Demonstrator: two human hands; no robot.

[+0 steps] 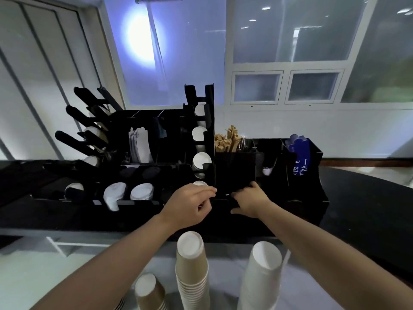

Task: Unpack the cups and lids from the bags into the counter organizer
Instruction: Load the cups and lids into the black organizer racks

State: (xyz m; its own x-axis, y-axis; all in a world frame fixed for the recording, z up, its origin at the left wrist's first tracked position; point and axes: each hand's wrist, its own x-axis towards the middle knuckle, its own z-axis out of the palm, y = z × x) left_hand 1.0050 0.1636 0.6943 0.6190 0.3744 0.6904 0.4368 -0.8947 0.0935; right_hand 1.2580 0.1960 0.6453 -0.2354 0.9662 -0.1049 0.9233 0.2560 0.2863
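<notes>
Left hand (192,203): reached forward to the front edge of the black counter organizer (234,175), fingers curled with thumb and fingertips drawn together as in a pinch; what the grip holds, if anything, is too dark and small to tell. Right hand (251,201): fingers bent against the same dark front compartment, thumb spread low; whether this grip closes on anything cannot be told. The two hands sit close together, a narrow gap between them.

Just behind the left hand: a vertical rack column (201,135) of the organizer, holding white cup stacks lying on their sides, round ends facing the camera, one above another. Left of it: two low slots with white lids (128,194) leaning on edge, and angled black tubes (85,113), some with white cups showing at their mouths. A middle compartment holds pale flat sleeves (139,144) standing upright.

Right of the column: brown paper sticks (226,140) standing upright, and further right a blue packet (298,153) with white writing, not legible.

Nearest the camera, below the forearms, on the pale bench (33,271): a tall stack of brown cups (192,267), inverted, white bases up, long axis vertical; a shorter brown stack (149,291) to its left, likewise inverted; a white cup stack (261,278) to its right, inverted, leaning slightly. No brand or print readable on any cup.
</notes>
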